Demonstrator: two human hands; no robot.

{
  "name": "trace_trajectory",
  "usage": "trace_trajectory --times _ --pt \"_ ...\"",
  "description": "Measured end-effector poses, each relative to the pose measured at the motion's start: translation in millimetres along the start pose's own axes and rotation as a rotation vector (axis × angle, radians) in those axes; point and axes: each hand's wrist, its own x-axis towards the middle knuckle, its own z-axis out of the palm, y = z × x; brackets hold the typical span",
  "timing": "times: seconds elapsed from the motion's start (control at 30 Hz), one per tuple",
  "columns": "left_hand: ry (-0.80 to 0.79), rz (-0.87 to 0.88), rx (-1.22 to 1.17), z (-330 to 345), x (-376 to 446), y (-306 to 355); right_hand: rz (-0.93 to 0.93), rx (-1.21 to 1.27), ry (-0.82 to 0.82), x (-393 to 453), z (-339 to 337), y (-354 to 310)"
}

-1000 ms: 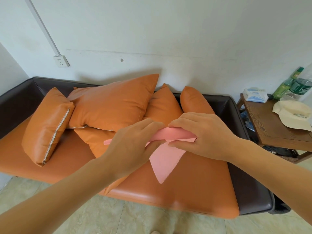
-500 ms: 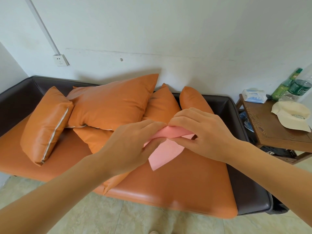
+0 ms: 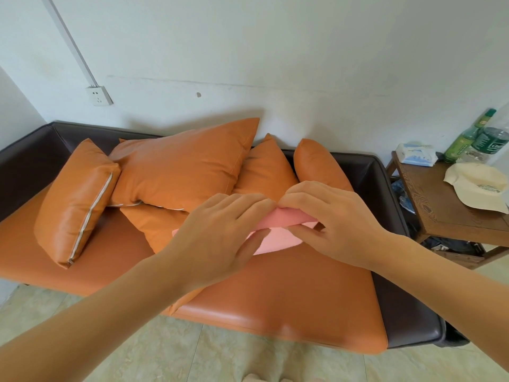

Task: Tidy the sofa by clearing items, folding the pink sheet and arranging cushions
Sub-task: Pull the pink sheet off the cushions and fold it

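pink sheet [image 3: 278, 221], orange cushions [image 3: 181, 166], dark brown sofa frame [image 3: 399, 312], perhaps cream cap [image 3: 479, 186]

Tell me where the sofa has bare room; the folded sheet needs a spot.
Free: the seat in front of both hands, toward the right arm. Crowded: the cushions fill the back and left; the side table carries a cap and bottles.

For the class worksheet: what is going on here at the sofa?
A person is folding the pink sheet above the sofa. The left hand and the right hand both pinch it, already folded down to a small bundle. The orange cushions lie jumbled against the backrest, not yet arranged. A cap sits on the side table.
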Motion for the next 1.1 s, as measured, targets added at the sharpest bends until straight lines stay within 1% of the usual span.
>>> trace_trajectory --times 0.07,0.17,0.27,0.37,0.43,0.6,0.7,0.77,0.83,0.93,1.0,1.1 --pt "0.03 0.052 -0.008 2 -1 0 -0.003 0.006 0.0 0 -1 -2" --pt "0.086 0.083 -0.019 6 -4 1 0.062 0.069 -0.044 0 -4 -6" --pt "0.141 0.089 -0.027 7 -6 3 0.075 0.085 -0.065 -2 -3 -8" --pt "0.189 0.063 -0.02 10 -6 3 0.055 0.072 -0.044 -5 1 -8" --pt "0.188 0.046 -0.017 11 -6 4 0.038 0.053 -0.015 -6 4 -8" --pt "0.115 -0.03 -0.032 7 -9 7 0.004 0.003 0.043 -11 8 -7" --pt "0.083 -0.033 -0.024 9 -11 5 -0.016 -0.043 0.057 -13 12 -6" --pt "0.094 -0.025 -0.043 12 -14 4 -0.01 -0.032 0.047 -13 13 -8" --pt "0.13 -0.027 -0.053 14 -16 4 0.039 0.003 0.013 -12 12 -11" --pt "0.188 -0.073 -0.071 17 -19 5 0.101 0.037 -0.038 -10 11 -14" --pt "0.198 -0.106 -0.073 17 -19 7 0.079 0.026 -0.037 -11 14 -13" --pt "0.143 -0.177 -0.07 17 -21 10 0.021 -0.004 0.014 -14 21 -11"
